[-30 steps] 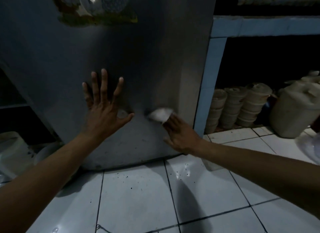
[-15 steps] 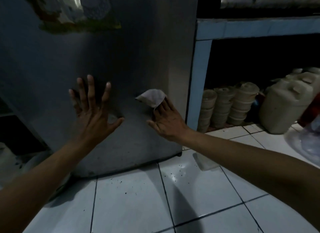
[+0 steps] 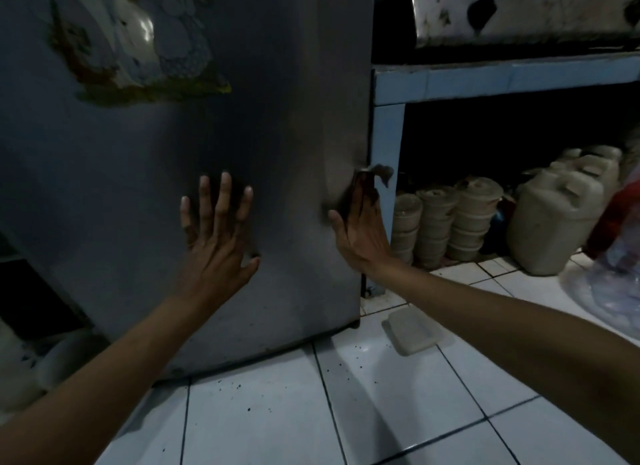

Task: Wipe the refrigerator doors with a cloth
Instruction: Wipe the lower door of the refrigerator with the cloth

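The tall grey metal refrigerator door [image 3: 145,174] fills the left and middle of the view, standing on the white tiled floor [image 3: 263,416]. The left hand [image 3: 214,236] lies flat against the door's lower half, fingers spread and pointing up, thumb out to the right. The right hand [image 3: 362,229] is at the door's right edge, fingers stretched upward along that edge and pressing a small cloth [image 3: 379,172] there; the cloth looks dark in the dim light, and only its crumpled top shows above the fingertips, just past the edge. How firmly the fingers pinch it cannot be told.

Near the door's top-left corner is a worn, peeling sticker [image 3: 138,39] with pale and yellowish patches. To the right of the refrigerator stands a pale blue tiled shelf frame [image 3: 388,146]. In the dark space under it sit stacks of round beige lidded tubs [image 3: 450,219] and, right of them, a beige plastic jerrycan [image 3: 554,219]. A flat translucent rectangular lid [image 3: 412,331] lies on the floor just beside the refrigerator's lower right corner. At the right edge of the floor is a clear crumpled plastic bag [image 3: 613,284].
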